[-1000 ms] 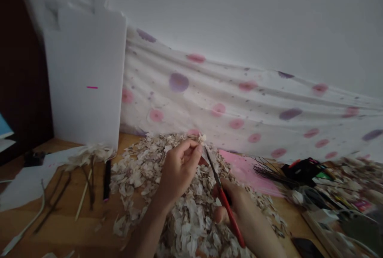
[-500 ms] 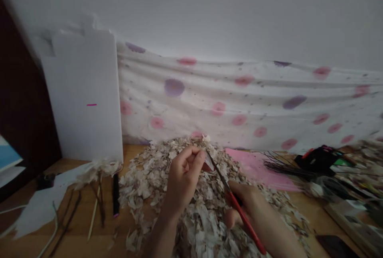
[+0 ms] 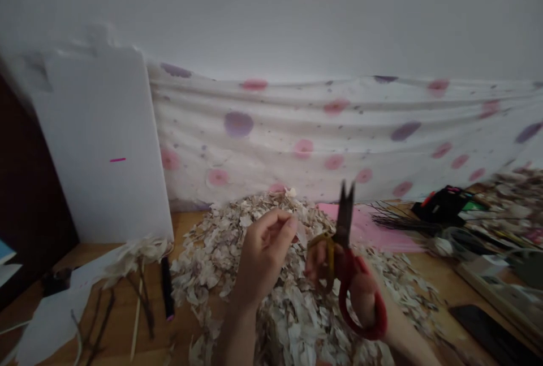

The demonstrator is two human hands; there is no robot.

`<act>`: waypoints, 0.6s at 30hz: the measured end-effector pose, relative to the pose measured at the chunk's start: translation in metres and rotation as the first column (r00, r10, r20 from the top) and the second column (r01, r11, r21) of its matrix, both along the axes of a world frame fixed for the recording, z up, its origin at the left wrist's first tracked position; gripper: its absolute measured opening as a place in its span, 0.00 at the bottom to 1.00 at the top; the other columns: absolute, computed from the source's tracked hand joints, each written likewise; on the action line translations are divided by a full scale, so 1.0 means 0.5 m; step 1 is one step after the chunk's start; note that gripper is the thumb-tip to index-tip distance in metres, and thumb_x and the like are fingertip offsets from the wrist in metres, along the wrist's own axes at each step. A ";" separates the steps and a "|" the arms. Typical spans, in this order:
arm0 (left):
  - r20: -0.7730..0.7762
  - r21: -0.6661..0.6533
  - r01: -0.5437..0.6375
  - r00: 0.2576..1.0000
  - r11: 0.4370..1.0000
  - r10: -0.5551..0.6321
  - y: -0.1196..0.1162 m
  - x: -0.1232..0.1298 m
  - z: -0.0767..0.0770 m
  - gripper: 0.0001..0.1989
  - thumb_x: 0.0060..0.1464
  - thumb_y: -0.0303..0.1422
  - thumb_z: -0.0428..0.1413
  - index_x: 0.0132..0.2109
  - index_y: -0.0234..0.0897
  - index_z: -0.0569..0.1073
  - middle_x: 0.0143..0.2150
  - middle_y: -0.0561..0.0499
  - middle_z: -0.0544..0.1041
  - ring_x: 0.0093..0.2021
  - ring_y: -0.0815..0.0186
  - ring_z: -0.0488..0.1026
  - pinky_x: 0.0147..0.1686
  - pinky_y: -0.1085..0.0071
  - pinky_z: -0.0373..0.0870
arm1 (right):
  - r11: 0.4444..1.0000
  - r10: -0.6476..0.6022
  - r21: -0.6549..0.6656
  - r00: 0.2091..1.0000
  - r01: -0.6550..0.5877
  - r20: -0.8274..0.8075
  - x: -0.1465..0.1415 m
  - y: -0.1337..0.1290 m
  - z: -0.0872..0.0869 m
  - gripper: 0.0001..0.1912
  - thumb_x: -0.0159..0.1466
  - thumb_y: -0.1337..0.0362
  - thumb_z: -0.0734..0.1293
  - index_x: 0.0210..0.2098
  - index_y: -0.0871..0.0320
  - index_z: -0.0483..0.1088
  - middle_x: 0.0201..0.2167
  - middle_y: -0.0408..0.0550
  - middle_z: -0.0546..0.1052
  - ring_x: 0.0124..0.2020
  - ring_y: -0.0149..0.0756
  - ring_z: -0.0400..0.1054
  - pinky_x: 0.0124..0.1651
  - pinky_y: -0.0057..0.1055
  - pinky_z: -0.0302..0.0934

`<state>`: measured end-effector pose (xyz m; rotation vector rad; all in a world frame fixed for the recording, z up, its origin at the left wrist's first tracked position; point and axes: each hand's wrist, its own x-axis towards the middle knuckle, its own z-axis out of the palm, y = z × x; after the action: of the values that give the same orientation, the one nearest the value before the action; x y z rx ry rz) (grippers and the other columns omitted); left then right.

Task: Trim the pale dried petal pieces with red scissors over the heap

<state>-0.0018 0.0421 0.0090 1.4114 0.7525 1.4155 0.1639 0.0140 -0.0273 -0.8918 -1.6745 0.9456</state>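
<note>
Over a large heap of pale, dry petals, my left hand pinches a small pale petal-like piece between thumb and fingertips. To its right, my right hand has its fingers through the handles of a pair of scissors, one handle red and the other yellowish. The dark blades point up and stand slightly apart, clear of the piece in my left hand.
A white board stands at left, with dried flowers, twigs, paper and a black marker before it. Pink paper, dark stems, a black pouch and a phone lie at right. Patterned cloth hangs behind.
My right hand has turned the scissors upright, away from my left fingertips, and their handles now show spread. My left hand has shifted slightly right. The whole view has tilted a little.
</note>
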 end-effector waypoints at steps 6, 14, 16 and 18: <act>-0.095 0.107 0.081 0.993 0.991 -0.071 -0.010 0.012 0.004 0.08 0.59 0.30 0.56 0.33 0.38 0.79 0.35 0.50 0.77 0.39 0.65 0.74 0.41 0.73 0.70 | 0.983 -0.174 0.011 0.959 0.181 -0.222 -0.022 -0.003 0.041 0.24 0.60 0.52 0.73 0.25 0.57 0.55 0.25 0.45 0.71 0.27 0.31 0.65 0.30 0.26 0.61; -0.007 -0.012 0.056 0.998 0.998 -0.056 -0.020 0.047 -0.002 0.04 0.54 0.31 0.60 0.33 0.38 0.79 0.32 0.52 0.78 0.33 0.67 0.74 0.35 0.74 0.70 | 0.984 -0.171 -0.102 0.925 0.144 -0.339 -0.025 -0.014 0.037 0.25 0.59 0.54 0.75 0.24 0.58 0.56 0.21 0.39 0.65 0.22 0.28 0.66 0.26 0.23 0.61; 0.009 -0.073 0.042 0.999 0.996 -0.042 -0.022 0.052 -0.001 0.03 0.53 0.32 0.61 0.34 0.38 0.79 0.31 0.52 0.79 0.31 0.68 0.74 0.34 0.74 0.70 | 0.985 -0.165 -0.109 0.919 0.135 -0.358 -0.025 -0.013 0.034 0.25 0.58 0.54 0.75 0.25 0.58 0.56 0.21 0.39 0.66 0.23 0.28 0.67 0.26 0.23 0.62; 0.019 -0.099 0.026 1.000 0.995 -0.024 -0.024 0.055 0.001 0.03 0.52 0.32 0.62 0.33 0.37 0.79 0.30 0.53 0.79 0.30 0.69 0.73 0.33 0.75 0.69 | 0.985 -0.157 -0.119 0.915 0.121 -0.372 -0.024 -0.012 0.032 0.24 0.58 0.55 0.76 0.25 0.58 0.56 0.21 0.38 0.67 0.23 0.28 0.68 0.26 0.21 0.62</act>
<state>0.0259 0.0299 0.0092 1.3253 0.7803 1.3514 0.1521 0.0080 -0.0112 -0.8163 -1.2278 1.0317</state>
